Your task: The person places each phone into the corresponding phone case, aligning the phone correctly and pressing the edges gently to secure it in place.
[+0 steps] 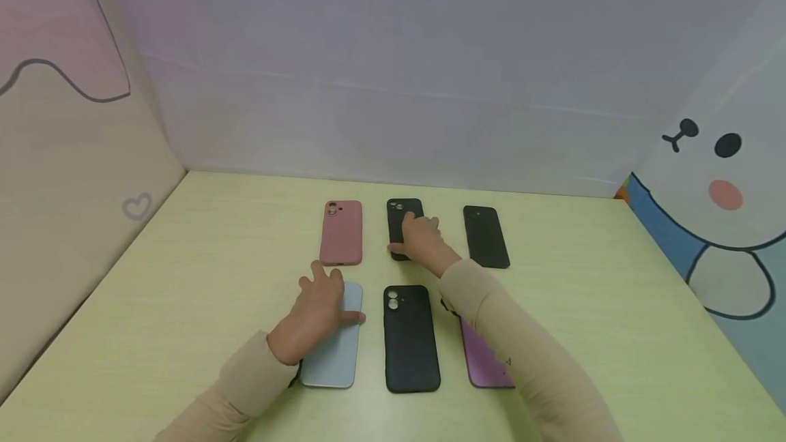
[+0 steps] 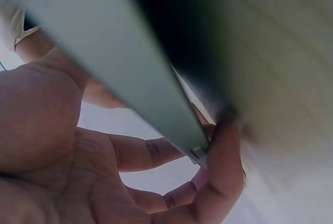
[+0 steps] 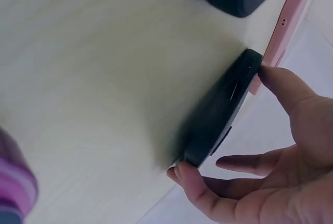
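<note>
My left hand (image 1: 312, 314) lies over a light blue phone (image 1: 331, 364) at the front left, its thumb along the right edge. In the left wrist view, fingers (image 2: 225, 166) curl round the end of that phone's pale edge (image 2: 122, 62). At the back middle, my right hand (image 1: 425, 243) holds a black phone (image 1: 396, 225) with two camera lenses. The right wrist view has this black phone (image 3: 221, 112) pinched between the thumb (image 3: 283, 84) at one side and fingertips at the other. Its underside is in shadow.
A pink phone (image 1: 341, 232) lies at the back left, a dark phone (image 1: 486, 237) at the back right. Between the forearms is another black phone (image 1: 412, 341). A purple phone (image 1: 482, 361) is partly under the right sleeve. Printed walls (image 1: 393, 108) border the pale table (image 1: 233, 224).
</note>
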Demonstrator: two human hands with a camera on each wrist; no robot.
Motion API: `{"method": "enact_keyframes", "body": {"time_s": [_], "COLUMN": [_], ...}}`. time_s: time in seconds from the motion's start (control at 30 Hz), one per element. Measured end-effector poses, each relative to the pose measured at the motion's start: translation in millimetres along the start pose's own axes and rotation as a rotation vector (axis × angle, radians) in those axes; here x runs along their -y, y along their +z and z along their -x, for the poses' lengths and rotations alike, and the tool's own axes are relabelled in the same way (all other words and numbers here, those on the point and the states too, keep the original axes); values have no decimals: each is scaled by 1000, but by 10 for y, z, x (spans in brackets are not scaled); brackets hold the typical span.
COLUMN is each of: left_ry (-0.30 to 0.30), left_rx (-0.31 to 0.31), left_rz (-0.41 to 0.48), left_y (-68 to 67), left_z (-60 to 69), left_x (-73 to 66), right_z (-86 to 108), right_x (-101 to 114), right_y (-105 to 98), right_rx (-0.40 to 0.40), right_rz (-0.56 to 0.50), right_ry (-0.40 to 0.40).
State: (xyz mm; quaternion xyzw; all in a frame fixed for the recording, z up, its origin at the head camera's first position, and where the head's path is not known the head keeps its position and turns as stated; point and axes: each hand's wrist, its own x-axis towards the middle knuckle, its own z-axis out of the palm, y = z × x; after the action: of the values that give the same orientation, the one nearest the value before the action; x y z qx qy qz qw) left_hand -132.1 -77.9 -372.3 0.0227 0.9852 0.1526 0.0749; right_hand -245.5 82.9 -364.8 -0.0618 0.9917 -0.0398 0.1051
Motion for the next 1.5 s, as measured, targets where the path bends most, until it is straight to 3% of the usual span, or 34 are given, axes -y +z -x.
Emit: {"method": "enact_keyframes", "body": {"time_s": [0.23,0.47,0.7,0.8,1.03,1.5], "left_ry": [40,23,186,209,189,146], "left_rx": [-7,115,223,257,319,412], "left_rz": [6,105,187,233,318,337], "left_y": [-14,-96,-208,-236,-275,-278], "left_z": [-26,-40,-137,-187,-255,-291], "left_x": [27,61,258,341,447,460], "right_z": [-3,3,-22,-39,-70,-126], "right_x": [-25,-46,-44,-44,-58,-183], "right_y": [9,11,5,5,-31,-72], "right_rx": [-37,-16,-12,-13,-23,-82], "right_rz": [-71,-149,-170,-172,-206,-377], "right_ry": [42,69,67,60,30,25]}}
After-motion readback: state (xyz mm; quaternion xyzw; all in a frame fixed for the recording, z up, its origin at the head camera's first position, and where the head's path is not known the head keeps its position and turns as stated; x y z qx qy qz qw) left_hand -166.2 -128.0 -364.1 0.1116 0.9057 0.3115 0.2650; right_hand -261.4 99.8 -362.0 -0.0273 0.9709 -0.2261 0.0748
